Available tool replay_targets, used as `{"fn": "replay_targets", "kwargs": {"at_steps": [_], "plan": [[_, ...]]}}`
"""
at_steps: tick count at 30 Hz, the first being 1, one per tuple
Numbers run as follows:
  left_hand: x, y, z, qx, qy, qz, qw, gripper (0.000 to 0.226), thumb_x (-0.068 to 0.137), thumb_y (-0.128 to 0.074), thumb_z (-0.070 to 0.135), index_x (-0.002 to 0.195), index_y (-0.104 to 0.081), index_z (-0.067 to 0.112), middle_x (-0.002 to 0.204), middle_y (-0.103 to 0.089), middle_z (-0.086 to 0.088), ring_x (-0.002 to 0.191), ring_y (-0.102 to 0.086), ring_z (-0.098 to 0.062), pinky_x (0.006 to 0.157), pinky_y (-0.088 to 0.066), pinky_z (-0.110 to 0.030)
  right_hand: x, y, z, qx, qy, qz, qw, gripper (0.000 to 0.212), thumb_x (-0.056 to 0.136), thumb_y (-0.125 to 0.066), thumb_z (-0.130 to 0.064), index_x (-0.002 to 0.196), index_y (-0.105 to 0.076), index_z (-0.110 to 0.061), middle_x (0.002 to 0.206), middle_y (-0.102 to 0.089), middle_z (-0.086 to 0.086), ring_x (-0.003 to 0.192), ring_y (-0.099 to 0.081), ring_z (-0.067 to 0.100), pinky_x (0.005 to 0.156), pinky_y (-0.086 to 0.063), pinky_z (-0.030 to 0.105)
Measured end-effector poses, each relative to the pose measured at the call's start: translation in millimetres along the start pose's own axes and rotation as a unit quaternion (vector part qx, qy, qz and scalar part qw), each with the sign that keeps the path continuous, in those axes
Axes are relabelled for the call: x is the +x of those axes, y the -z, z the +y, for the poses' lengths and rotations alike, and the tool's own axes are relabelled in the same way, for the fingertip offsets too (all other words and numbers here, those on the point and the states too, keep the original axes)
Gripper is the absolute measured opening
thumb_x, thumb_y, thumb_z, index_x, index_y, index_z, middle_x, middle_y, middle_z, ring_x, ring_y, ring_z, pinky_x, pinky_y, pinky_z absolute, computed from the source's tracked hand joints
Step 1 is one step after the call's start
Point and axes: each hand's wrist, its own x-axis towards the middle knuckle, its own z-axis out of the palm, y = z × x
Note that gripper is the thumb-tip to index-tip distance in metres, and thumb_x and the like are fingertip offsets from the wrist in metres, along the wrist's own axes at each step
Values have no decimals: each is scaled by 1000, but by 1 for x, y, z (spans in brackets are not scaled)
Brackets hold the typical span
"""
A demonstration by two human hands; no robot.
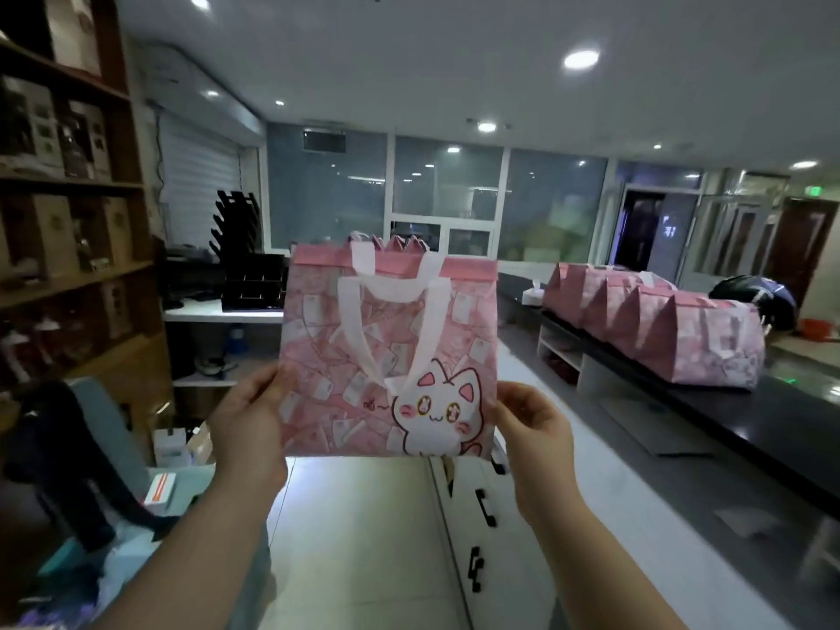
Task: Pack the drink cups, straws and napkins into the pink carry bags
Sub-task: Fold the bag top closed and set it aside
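Counter (682,402) along the right side is carrying a row of pink carry bags (659,320), standing upright and touching one another, their tops pinched into ridges. Their contents are not showing. Judging by their bulk they are looking packed, but I cannot tell for sure. Further pink peaks (391,242) are poking up behind, on a far surface, and their fill is likewise hidden. In mid-air at the centre, well apart from that row, the held bag (391,356) is hanging flat and collapsed with its cat print facing the wearer. It is looking empty and unopened, so I am reading this as the start of one more bag: opening, loading and closing are all remaining. The left hand (247,411) is pinching the bag's lower left edge, thumb on the front face. The right hand (532,425) is pinching the lower right edge the same way. The white handles (391,288) are drooping down the front. Cups, straws and napkins are showing nowhere in view.
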Motion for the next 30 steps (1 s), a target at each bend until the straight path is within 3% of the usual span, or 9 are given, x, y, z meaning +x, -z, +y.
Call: {"fn": "replay_targets", "kwargs": {"at_steps": [3, 6, 13, 16, 18, 20, 23, 27, 30], "plan": [[37, -7, -17, -16, 22, 12, 1000, 12, 87, -72, 18, 89, -74, 30, 101, -74, 1, 94, -70, -23, 55, -57, -28, 30, -28, 18, 47, -19, 28, 998, 10, 87, -69, -2, 96, -72, -7, 87, -76, 5, 79, -73, 19, 59, -56, 22], [76, -18, -33, -26, 45, 35, 998, 10, 85, -75, 21, 84, -74, 30, 93, -74, 8, 96, -69, -21, 55, -58, -31, 69, -51, 34, 66, -27, 26, 997, 14, 87, -69, -2, 100, -73, -8, 90, -76, 4, 80, -74, 16, 61, -57, 22], [174, -61, -70, 7, 25, 46, 999, 10, 86, -75, 20, 84, -74, 29, 95, -75, 3, 93, -71, -22, 80, -60, -48, 179, -83, 81, 38, -33, -19, 999, 22, 87, -66, 2, 104, -73, -11, 90, -77, 1, 81, -74, 15, 60, -57, 23], [214, -87, -87, 1, 8, 55, 998, 9, 84, -77, 19, 87, -74, 27, 90, -75, 2, 89, -72, -22, 78, -60, -47, 234, -92, 101, 34, -34, -39, 998, 22, 86, -69, -3, 105, -73, -14, 91, -77, 3, 81, -74, 20, 60, -60, 30], [244, -108, -96, -7, 6, 60, 998, 10, 84, -77, 19, 87, -74, 28, 89, -75, 4, 89, -72, -22, 73, -61, -43, 275, -99, 109, 34, -25, -52, 998, 23, 85, -70, -2, 99, -75, -19, 88, -77, 1, 80, -74, 18, 58, -58, 27], [280, -136, -97, -5, 12, 55, 998, 12, 86, -74, 17, 86, -74, 29, 92, -74, 3, 87, -71, -21, 67, -61, -39, 320, -108, 113, 34, -17, -61, 997, 23, 84, -70, -1, 94, -75, -22, 87, -77, -1, 85, -73, 19, 66, -60, 29], [341, -192, -82, 5, 12, 18, 1000, 14, 89, -69, 11, 96, -72, 23, 110, -71, -8, 98, -69, -27, 80, -59, -49, 390, -121, 111, 40, -11, -82, 996, 23, 84, -69, 0, 104, -73, -11, 95, -76, 5, 95, -71, 24, 85, -59, 42], [414, -256, -78, -9, -23, -15, 1000, 14, 88, -69, 10, 95, -73, 21, 109, -72, -9, 97, -70, -27, 71, -60, -43, 486, -139, 109, 60, 14, -79, 995, 23, 84, -69, 0, 103, -73, -13, 95, -76, 4, 94, -72, 23, 87, -58, 41], [460, -281, -102, -22, -30, -1, 999, 16, 85, -72, 10, 88, -75, 25, 102, -74, -6, 92, -71, -26, 70, -60, -45, 544, -154, 126, 92, -13, -67, 993, 15, 86, -72, -10, 101, -73, -11, 97, -75, 9, 93, -71, 27, 87, -58, 45]]}}
